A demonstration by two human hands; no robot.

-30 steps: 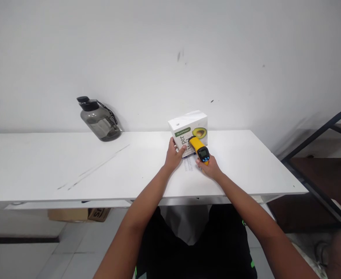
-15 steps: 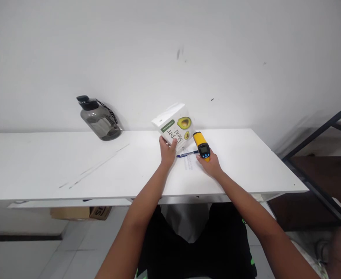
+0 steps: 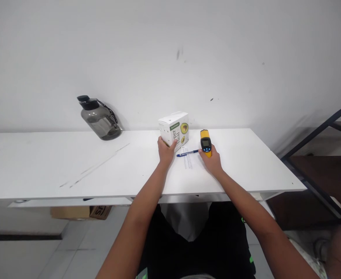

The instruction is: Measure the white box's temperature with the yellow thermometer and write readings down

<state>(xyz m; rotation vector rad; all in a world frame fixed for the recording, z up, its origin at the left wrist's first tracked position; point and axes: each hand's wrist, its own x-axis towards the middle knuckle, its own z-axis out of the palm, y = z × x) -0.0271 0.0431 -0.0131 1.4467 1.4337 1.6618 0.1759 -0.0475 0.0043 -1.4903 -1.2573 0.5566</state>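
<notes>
My left hand [image 3: 166, 150] grips the lower left part of a white box [image 3: 174, 128] printed with avocados and a green label. The box stands upright, turned at an angle, near the back of the white table. In my right hand [image 3: 212, 161] is a yellow and black infrared thermometer [image 3: 205, 142], its small screen and blue buttons facing me and its front end pointing toward the wall. Between my hands lies a blue pen [image 3: 187, 153], on a patch of small writing [image 3: 188, 162]. The pen's right end reaches my right thumb.
A grey water bottle [image 3: 101, 120] with a black lid leans at the back left of the table [image 3: 42, 162]. A black metal frame [image 3: 312, 143] stands to the right. Under the table sits a cardboard box [image 3: 80, 212]. At the lower right edge, part of another person [image 3: 340, 248] shows.
The box has gone from tilted to upright and turned, showing more of its left side. My right hand has shifted slightly right, and the thermometer now points straighter toward the wall.
</notes>
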